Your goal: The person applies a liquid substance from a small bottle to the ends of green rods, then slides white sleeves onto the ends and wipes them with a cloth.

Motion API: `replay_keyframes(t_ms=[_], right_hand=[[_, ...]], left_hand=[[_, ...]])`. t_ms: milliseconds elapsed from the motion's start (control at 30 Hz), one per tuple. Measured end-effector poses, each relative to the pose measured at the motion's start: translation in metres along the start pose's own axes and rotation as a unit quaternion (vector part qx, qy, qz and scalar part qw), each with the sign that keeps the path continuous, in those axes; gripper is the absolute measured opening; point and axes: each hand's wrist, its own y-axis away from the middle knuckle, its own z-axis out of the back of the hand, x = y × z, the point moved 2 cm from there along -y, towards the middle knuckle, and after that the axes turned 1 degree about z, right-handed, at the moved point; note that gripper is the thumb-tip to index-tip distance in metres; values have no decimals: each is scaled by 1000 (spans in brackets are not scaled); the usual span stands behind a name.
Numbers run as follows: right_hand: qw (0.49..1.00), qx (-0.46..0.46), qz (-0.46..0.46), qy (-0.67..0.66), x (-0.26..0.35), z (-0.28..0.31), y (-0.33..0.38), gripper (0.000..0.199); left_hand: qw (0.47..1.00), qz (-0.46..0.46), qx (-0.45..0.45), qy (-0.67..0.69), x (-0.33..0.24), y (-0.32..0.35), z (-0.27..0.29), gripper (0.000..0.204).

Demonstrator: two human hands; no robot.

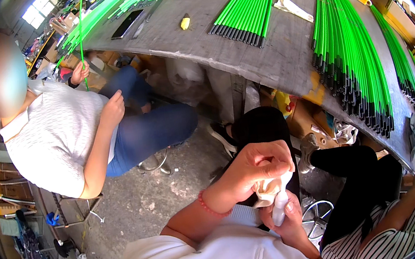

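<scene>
While the left hand [260, 167] bends over from above, its thumb and fingertips drawn together on a crumpled cream piece [266, 192], the right hand [290, 216] sits just below with its fingers closed around a small white bottle [279, 210]. The bottle stands upright with a slight tilt, beside the cream piece, and both are in front of the person's body, over the lap and well apart from the grey table [175, 35]; whether they touch each other I cannot tell. A red bead bracelet [209, 205] circles the left wrist. On the table, 1 fan of green rods [254, 4] with black ends lies near the middle, and a larger bundle of green rods [348, 45] lies to its right. Between these 2 is a pale strip [294, 8]; farther left are a small yellow lump [185, 23] and a dark phone [128, 24]. At the left, a co-worker in a white knit top [60, 132] holds 1 upright green rod [81, 39]; at the right sits another in striped clothing [354, 246].
</scene>
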Motion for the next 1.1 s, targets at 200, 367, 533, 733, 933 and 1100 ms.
replay_keyframes(t_ms=[200,367,533,733,933,1100], right_hand=[[1000,7,8,2,-3,-2,-1,52],[998,11,48,-44,6,-2,-2,52],[986,108,18,-128,-4,8,-1,53],[985,108,3,-132,-12,14,5,57],[987,87,-75,-113,7,4,4,53],[972,141,-55,-177,0,4,2,51]], left_hand=[[995,-89,-4,43,-5,-1,4,13],[996,-44,33,-65,1,1,2,12],[995,4,89,-48,6,3,-7,4],[993,10,93,-68,17,0,-3,10],[997,8,70,-32,20,-1,-4,6],[993,-7,99,58,27,0,-5,11]])
